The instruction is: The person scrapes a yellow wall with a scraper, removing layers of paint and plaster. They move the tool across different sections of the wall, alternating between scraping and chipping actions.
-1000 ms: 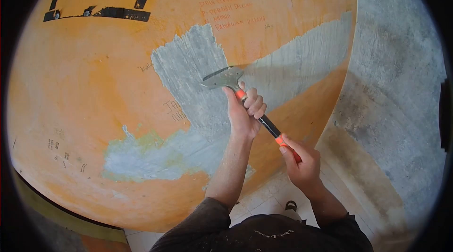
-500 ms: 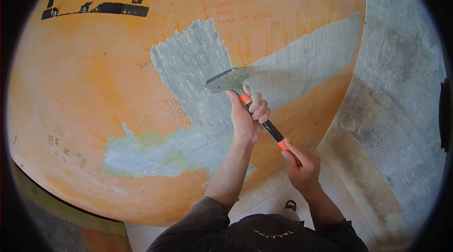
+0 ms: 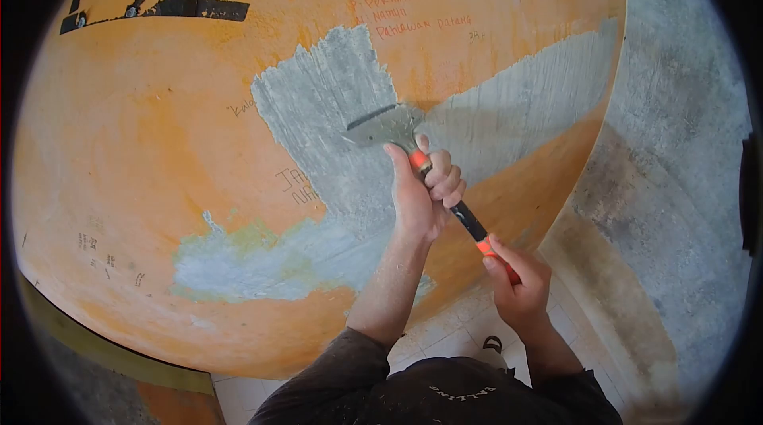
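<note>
A long-handled scraper (image 3: 385, 126) with a wide metal head lies against the wall, over the border of a bare grey patch (image 3: 318, 99). My left hand (image 3: 421, 190) is wrapped round its handle just below the head, thumb pointing up along the neck. Lower down, my right hand (image 3: 520, 278) grips the red end of the handle. Orange paint (image 3: 183, 131) with ragged edges surrounds the grey area, and a second scraped band (image 3: 517, 95) stretches away to the right.
Red handwriting (image 3: 405, 7) and black tape strips (image 3: 159, 11) mark the upper wall. The orange surface curves off at the right beside a grey concrete wall (image 3: 675, 107). White floor tiles (image 3: 445, 345) and a sandalled foot (image 3: 493, 345) show below.
Both hands and the scraper have shifted slightly; the head sits a little higher and the handle end further right. My grip stays the same.
</note>
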### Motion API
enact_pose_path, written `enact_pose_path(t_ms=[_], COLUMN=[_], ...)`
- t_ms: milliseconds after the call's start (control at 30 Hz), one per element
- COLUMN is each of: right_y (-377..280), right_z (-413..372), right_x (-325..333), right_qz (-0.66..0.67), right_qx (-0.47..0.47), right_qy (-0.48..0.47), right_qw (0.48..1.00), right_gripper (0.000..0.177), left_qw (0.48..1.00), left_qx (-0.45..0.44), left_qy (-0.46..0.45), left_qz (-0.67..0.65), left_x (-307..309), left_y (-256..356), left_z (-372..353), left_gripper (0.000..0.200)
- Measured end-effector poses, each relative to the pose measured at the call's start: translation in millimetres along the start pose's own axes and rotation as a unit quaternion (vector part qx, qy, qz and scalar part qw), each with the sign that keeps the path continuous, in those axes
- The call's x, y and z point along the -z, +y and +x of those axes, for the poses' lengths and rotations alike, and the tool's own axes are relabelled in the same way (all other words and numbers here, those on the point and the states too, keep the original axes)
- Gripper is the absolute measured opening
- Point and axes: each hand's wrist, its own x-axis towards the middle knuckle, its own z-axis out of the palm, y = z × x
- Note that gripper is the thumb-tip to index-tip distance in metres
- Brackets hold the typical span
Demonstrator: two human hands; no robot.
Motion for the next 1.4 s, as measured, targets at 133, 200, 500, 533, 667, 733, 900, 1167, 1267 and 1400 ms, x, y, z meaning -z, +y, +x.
enact_pose_path(t_ms=[133,200,500,533,667,733,900,1167,1267,1400], right_y=[-1.9,0.8,-10.8,-10.0,-20.8,-21.0,-25.3,-22.2,-30.3,-33.3], right_z=[1.0,-2.2,8.1,14.9,35.0,38.8,29.9,22.5,37.1,40.1], right_x=[3.5,-1.6,0.2,-2.3,-1.3,-1.1,0.6,-0.2,-0.6,6.0], right_qz=[-0.031,-0.003,0.001,0.003,-0.001,0.005,0.009,-0.003,0.001,-0.003], right_qx=[-0.004,0.025,0.01,0.018,0.01,-0.01,0.023,0.04,0.006,-0.033], right_qy=[-0.021,0.0,-0.013,-0.01,-0.001,-0.006,-0.008,0.0,0.003,-0.019], right_qw=[0.999,1.0,1.0,1.0,1.0,1.0,1.0,0.999,1.0,0.999], right_gripper=[0.029,0.03,0.029,0.029,0.028,0.028,0.029,0.028,0.028,0.029], left_qw=[1.0,1.0,1.0,0.999,0.997,0.998,0.998,0.997,0.997,0.997], left_qx=[-0.001,0.001,0.009,0.006,-0.014,-0.009,0.007,0.024,0.016,0.007], left_qy=[-0.012,-0.018,-0.009,-0.033,-0.072,-0.056,-0.057,-0.066,-0.071,-0.068], left_qz=[-0.024,-0.016,-0.004,-0.006,0.005,-0.008,-0.009,-0.039,-0.035,-0.036], left_x=[3.3,1.6,-9.2,-8.9,-31.3,-30.3,-23.2,-13.2,-33.1,-32.6], left_y=[-2.3,-0.8,9.1,9.8,29.5,28.9,24.4,19.9,31.3,27.6], left_z=[0.0,-3.1,0.0,1.2,26.1,22.8,10.2,9.9,23.3,21.9], left_gripper=[0.049,0.049,0.049,0.048,0.049,0.049,0.049,0.05,0.05,0.05])
